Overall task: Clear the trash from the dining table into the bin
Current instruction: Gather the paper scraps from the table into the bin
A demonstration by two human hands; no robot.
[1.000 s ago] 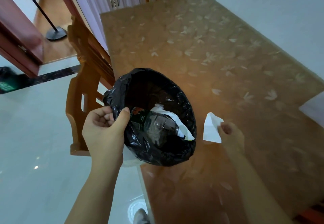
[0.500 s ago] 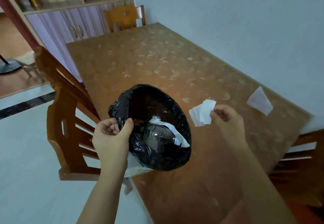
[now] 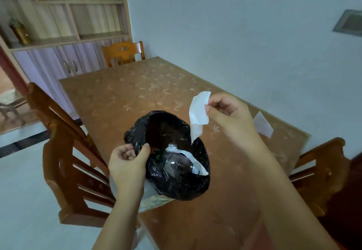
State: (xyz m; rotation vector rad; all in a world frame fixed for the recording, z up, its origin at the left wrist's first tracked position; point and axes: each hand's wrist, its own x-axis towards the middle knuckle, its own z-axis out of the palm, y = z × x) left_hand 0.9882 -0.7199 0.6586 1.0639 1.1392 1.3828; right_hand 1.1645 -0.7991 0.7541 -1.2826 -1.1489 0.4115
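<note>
My left hand (image 3: 128, 163) grips the near rim of a bin lined with a black bag (image 3: 176, 187), held at the table's left edge. Inside the bin lie a clear plastic bottle (image 3: 172, 163) and a white wrapper (image 3: 188, 157). My right hand (image 3: 228, 110) pinches a white tissue (image 3: 198, 112) that hangs above the bin's far right rim. A second white tissue (image 3: 262, 124) lies flat on the brown dining table (image 3: 137, 93) near the wall, behind my right wrist.
Wooden chairs stand at the table's left side (image 3: 64, 152), far end (image 3: 122, 53) and right end (image 3: 321, 171). A grey wall runs along the table's right side. A cabinet with purple doors (image 3: 58, 61) stands behind the table. Pale floor lies to the left.
My right hand lifted the white tissue off the table and carried it up over the bin. The camera tilted up, bringing the second tissue and more of the room into view.
</note>
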